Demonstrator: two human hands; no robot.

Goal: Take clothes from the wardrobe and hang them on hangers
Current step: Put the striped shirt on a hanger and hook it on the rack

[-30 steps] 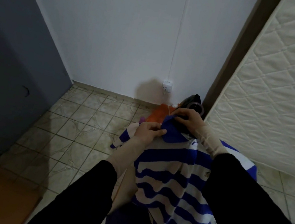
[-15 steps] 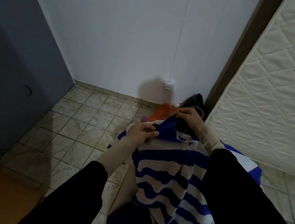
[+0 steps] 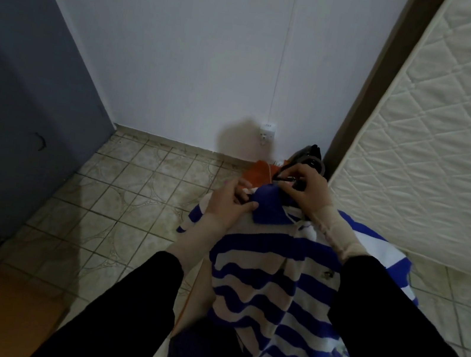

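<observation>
Our left hand (image 3: 228, 205) is pinching the soft striped polo shirt (image 3: 267, 277) by its blue collar. Our right hand (image 3: 304, 189) is gripping the thin curved hanger hook (image 3: 286, 172).

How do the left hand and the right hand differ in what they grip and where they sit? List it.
1. The left hand pinches the blue collar of the striped polo shirt; the right hand pinches the dark hanger hook above the collar.
2. The left hand sits lower and nearer the camera; the right hand is higher, close to the mattress.

Both have curled fingers and beige cuffs under black sleeves.
</observation>
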